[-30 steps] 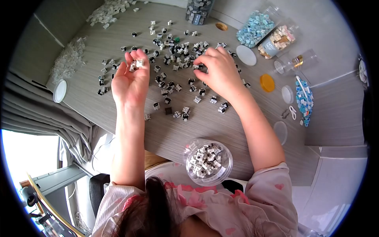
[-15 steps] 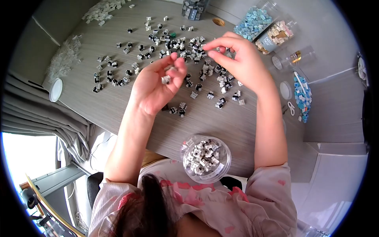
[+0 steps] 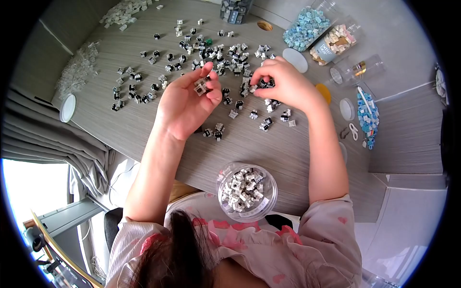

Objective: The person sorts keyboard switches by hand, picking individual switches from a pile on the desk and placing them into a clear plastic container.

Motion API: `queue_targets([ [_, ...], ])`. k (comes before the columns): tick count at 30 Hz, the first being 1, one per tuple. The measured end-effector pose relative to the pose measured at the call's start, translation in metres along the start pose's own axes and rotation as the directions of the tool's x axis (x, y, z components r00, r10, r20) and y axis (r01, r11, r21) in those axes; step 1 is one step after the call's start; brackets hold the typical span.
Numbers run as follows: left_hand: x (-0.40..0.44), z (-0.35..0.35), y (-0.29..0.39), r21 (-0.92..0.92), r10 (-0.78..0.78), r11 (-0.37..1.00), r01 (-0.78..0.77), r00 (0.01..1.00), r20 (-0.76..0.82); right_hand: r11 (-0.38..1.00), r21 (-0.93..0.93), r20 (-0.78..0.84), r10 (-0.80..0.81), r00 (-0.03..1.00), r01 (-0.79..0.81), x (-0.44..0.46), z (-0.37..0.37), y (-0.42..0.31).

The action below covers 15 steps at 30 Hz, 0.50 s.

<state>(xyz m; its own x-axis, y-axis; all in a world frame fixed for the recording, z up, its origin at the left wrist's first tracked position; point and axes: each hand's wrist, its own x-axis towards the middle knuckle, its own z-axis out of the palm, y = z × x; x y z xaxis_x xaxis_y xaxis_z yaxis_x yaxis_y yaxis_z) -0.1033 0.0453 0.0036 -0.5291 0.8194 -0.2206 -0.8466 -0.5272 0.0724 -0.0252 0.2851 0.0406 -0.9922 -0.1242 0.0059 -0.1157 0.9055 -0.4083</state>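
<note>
Small black-and-white keyboard switches lie scattered over the grey desk. My left hand is palm up above them, its fingers curled round a few pale switches. To the right, my right hand reaches over the spread with thumb and fingertips pinched together at a white switch. Other switches sit close under those fingertips. Near the desk's front edge, a clear round jar stands open, holding many white switches.
At the back right are jars of blue keycaps and cream keycaps. A bag of blue pieces, a white lid and a yellow disc lie on the right. Clear plastic pieces are heaped at the left.
My right hand has moved down and towards me, from above the pile to a white switch. This uncovers a pale round lid and the yellow disc. My left hand stays curled round its switches.
</note>
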Motion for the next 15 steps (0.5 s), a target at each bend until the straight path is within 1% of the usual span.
queue_targets([
  [2,-0.001,0.0,-0.003,0.039,-0.012,0.999,0.011,0.999,0.034,0.983,0.182,0.033,0.002,0.999,-0.008,0.0,-0.009,0.0],
  [3,-0.003,0.004,-0.008,0.037,-0.01,0.999,0.01,1.0,-0.005,0.948,0.317,0.066,0.008,0.998,-0.028,-0.001,-0.013,-0.002],
  [5,-0.01,0.016,-0.021,0.036,-0.004,0.999,0.007,0.996,-0.087,0.819,0.568,0.133,0.004,0.991,-0.08,-0.003,-0.02,-0.007],
  [6,-0.009,0.014,-0.024,0.005,-0.047,0.999,0.048,0.997,-0.058,0.81,0.584,0.13,-0.036,0.991,-0.047,-0.003,-0.021,-0.008],
  [9,-0.009,0.022,-0.042,0.078,-0.056,0.994,0.071,0.982,-0.183,0.792,0.609,0.105,-0.14,0.985,0.047,-0.005,-0.024,-0.012],
  [10,-0.007,0.018,-0.044,0.053,-0.079,0.995,0.087,0.987,-0.137,0.795,0.601,0.091,-0.164,0.982,0.077,-0.005,-0.025,-0.016],
  [12,-0.007,0.018,-0.047,0.062,-0.08,0.994,0.088,0.989,-0.121,0.791,0.591,0.052,-0.234,0.971,0.159,-0.004,-0.023,-0.017],
  [15,-0.006,0.02,-0.048,0.08,-0.055,0.995,0.064,0.991,-0.12,0.759,0.612,-0.001,-0.28,0.96,0.222,-0.003,-0.02,-0.014],
])
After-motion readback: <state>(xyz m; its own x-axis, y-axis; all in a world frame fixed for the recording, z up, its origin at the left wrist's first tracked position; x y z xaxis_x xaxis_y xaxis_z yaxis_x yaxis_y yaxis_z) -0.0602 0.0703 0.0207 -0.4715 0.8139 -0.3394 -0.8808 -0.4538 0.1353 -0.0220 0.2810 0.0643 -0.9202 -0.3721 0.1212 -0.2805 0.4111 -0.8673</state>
